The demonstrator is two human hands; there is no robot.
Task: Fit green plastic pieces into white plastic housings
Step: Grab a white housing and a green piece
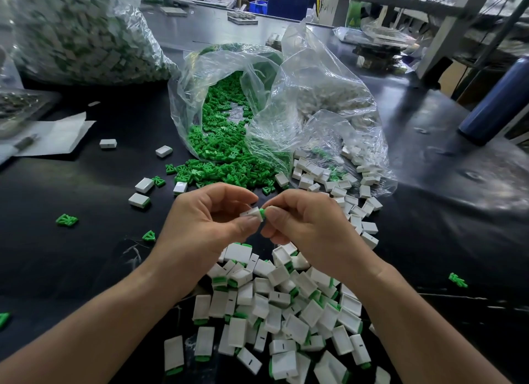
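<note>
My left hand (206, 226) pinches a small white housing (253, 213) above the black table. My right hand (303, 226) pinches a green piece (262, 212) whose end sits at the housing's open mouth. A clear bag (226, 68) behind the hands spills loose green pieces (217, 169) toward me. A second clear bag (329, 97) to its right spills empty white housings (337, 183). Below my wrists lies a heap of white housings with green ends showing (286, 312).
A big clear bag of assembled parts (77, 31) stands at the back left. White paper (54, 137) lies at the left. A dark blue bottle (495, 97) stands at the right. Stray green pieces (66, 220) and white housings (139, 200) dot the black table (86, 269).
</note>
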